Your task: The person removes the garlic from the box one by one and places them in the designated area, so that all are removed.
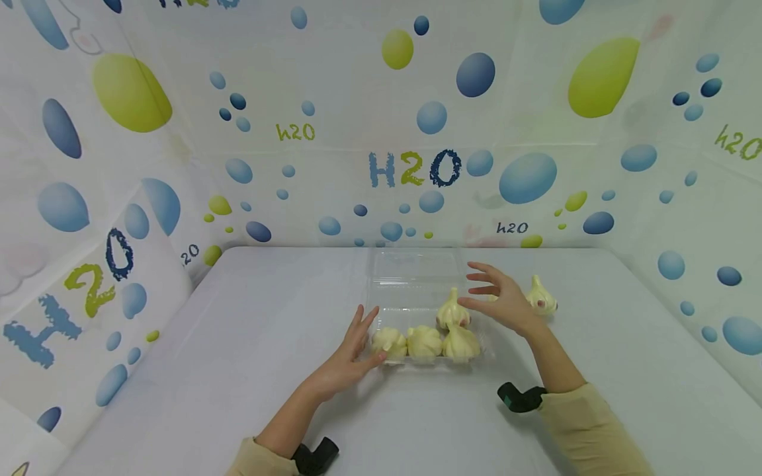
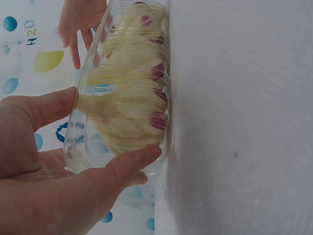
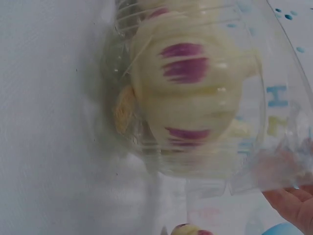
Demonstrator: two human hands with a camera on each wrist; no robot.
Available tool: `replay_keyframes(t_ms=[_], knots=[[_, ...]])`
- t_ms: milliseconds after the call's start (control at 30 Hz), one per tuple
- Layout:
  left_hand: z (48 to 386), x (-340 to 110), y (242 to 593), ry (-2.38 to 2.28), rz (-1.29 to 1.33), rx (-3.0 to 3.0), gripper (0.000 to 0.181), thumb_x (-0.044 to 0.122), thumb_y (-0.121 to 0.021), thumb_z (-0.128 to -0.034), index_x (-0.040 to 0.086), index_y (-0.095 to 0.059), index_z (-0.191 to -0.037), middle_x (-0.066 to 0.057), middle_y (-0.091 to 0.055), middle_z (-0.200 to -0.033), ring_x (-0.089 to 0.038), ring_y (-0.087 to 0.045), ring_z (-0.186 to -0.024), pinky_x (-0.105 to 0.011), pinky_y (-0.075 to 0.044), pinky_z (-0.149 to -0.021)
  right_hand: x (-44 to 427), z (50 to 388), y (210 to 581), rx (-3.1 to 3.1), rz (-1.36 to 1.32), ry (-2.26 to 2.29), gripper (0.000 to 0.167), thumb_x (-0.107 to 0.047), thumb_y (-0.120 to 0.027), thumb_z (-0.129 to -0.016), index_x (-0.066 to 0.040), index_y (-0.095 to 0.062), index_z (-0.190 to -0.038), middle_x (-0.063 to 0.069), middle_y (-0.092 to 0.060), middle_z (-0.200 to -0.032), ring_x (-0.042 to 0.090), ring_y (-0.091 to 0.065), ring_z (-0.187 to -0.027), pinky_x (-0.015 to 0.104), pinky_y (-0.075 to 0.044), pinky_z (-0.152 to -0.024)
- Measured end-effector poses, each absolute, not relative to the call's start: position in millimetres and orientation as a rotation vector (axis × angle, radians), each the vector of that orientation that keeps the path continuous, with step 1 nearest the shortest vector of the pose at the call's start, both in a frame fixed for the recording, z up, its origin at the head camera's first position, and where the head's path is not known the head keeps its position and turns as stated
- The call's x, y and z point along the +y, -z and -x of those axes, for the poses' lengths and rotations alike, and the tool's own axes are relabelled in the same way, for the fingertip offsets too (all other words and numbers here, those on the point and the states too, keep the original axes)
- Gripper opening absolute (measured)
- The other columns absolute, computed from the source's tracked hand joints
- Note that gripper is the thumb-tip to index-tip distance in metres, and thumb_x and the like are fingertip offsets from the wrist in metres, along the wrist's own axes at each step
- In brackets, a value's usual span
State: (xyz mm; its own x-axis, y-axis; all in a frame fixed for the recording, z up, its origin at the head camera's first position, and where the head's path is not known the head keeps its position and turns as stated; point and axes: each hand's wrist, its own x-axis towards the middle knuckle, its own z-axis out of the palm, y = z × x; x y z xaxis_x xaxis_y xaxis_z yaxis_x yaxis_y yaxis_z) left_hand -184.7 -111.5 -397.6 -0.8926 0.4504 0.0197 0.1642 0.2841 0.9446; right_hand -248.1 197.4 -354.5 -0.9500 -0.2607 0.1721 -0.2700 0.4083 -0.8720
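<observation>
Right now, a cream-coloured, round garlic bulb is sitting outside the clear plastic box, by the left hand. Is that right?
Not quite: it's the wrong hand. The head view shows the garlic bulb outside the box, by the right hand, not the left hand.

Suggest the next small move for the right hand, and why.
I'd probably move the right hand to the loose garlic bulb: it lies on the table outside the clear container, which shows bare space left of the rear bulb. The right hand's fingers are spread and don't appear to grip anything.
</observation>
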Motion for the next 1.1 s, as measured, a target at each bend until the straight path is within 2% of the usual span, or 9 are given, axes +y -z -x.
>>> replay_keyframes(t_ms=[233,533,800,867,967,1100], knots=[[184,-111,394,-1.655,-0.563,2.302,0.074,0.019,-0.057,-0.0915,0.030,-0.010,-0.147,-0.008,0.020,-0.150,-0.040,-0.007,-0.135,-0.054,-0.014,-0.106,190,250,359,-2.683,-0.512,-1.568,0.073,-0.030,-0.075,-0.076,-0.016,-0.038,-0.138,0.019,-0.044,-0.133,0.037,-0.052,-0.111,0.044,-0.049,-0.083],[184,-111,395,-1.656,-0.565,2.301,0.074,0.020,-0.057,-0.0915,0.031,-0.009,-0.147,-0.007,0.021,-0.150,-0.042,-0.008,-0.134,-0.055,-0.014,-0.105,182,252,358,-2.767,-0.569,-1.530,0.077,-0.030,-0.074,-0.077,-0.013,-0.035,-0.140,0.023,-0.040,-0.134,0.043,-0.046,-0.116,0.048,-0.044,-0.088],[184,-111,395,-1.649,-0.570,2.313,0.075,0.021,-0.058,-0.0912,0.031,-0.009,-0.147,-0.007,0.020,-0.150,-0.041,-0.009,-0.134,-0.055,-0.014,-0.105,173,248,356,-2.767,-0.578,-1.624,0.076,-0.024,-0.075,-0.077,-0.012,-0.034,-0.140,0.026,-0.036,-0.137,0.048,-0.040,-0.118,0.040,-0.054,-0.069],[184,-111,396,-1.648,-0.572,2.317,0.075,0.021,-0.058,-0.0911,0.031,-0.010,-0.147,-0.007,0.020,-0.150,-0.041,-0.009,-0.134,-0.055,-0.014,-0.105,173,252,360,-2.766,-0.600,-1.590,0.075,-0.025,-0.075,-0.077,-0.012,-0.036,-0.140,0.025,-0.037,-0.137,0.047,-0.042,-0.117,0.038,-0.054,-0.068],[185,-112,396,-1.646,-0.574,2.316,0.075,0.022,-0.058,-0.0910,0.032,-0.010,-0.147,-0.007,0.020,-0.150,-0.041,-0.009,-0.134,-0.055,-0.014,-0.105,172,254,363,-2.772,-0.647,-1.516,0.072,-0.026,-0.074,-0.078,-0.011,-0.037,-0.139,0.024,-0.040,-0.135,0.045,-0.047,-0.114,0.037,-0.054,-0.071],[185,-112,397,-1.644,-0.576,2.311,0.074,0.022,-0.057,-0.0913,0.032,-0.010,-0.147,-0.007,0.021,-0.150,-0.042,-0.009,-0.134,-0.055,-0.014,-0.105,170,256,365,-2.768,-0.702,-1.424,0.070,-0.025,-0.072,-0.080,-0.007,-0.038,-0.138,0.025,-0.043,-0.132,0.043,-0.051,-0.110,0.045,-0.050,-0.081]])
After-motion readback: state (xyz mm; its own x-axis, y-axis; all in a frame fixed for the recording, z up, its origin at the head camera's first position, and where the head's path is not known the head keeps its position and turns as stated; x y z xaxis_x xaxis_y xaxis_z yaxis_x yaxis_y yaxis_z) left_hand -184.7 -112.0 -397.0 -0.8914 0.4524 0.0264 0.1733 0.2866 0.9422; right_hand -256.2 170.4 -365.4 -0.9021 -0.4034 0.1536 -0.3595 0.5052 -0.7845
